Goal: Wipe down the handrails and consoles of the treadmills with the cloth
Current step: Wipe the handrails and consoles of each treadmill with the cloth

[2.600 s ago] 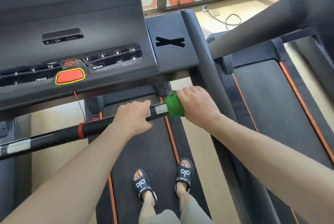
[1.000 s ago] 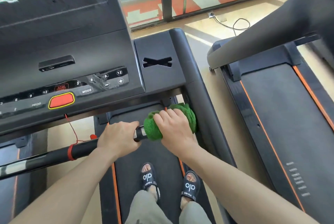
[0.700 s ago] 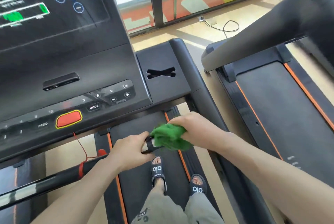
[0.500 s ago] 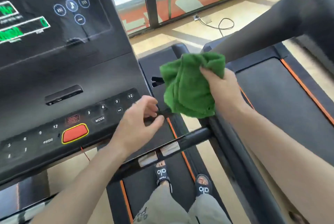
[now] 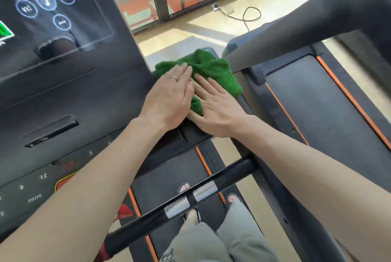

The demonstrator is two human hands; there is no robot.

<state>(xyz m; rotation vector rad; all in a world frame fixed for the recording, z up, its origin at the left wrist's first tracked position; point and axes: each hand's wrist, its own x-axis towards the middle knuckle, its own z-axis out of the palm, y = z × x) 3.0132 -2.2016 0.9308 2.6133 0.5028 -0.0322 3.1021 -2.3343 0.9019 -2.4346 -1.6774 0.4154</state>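
Green terry cloth (image 5: 213,71) is lying spread over the flat side tray (image 5: 198,132) at the right of the treadmill console (image 5: 69,96), and both hands are lying on top of it. The left hand (image 5: 169,98) is resting flat with its fingers straight and close together, a ring showing on one of them; the right hand (image 5: 213,105) is lying just beside it, touching it, fingers likewise extended. Neither hand is curling round the cloth: they are pressing down on it with open palms, which suits a broad flat panel better than a pinch would, since it is keeping as much fabric as possible against the surface. Using two hands is probably giving more weight and keeping the cloth from bunching as it slides.

Below the forearms, the black crossbar handrail (image 5: 211,185) with its metal sensor pads (image 5: 204,191) is standing free, with nothing touching it. The console's button strip (image 5: 36,189) and dark screen (image 5: 44,8) are sitting to the left, not yet under the cloth at this moment. A second treadmill (image 5: 317,101) is standing to the right across a strip of floor, and its rail and console, by my judgement, are waiting for their turn.
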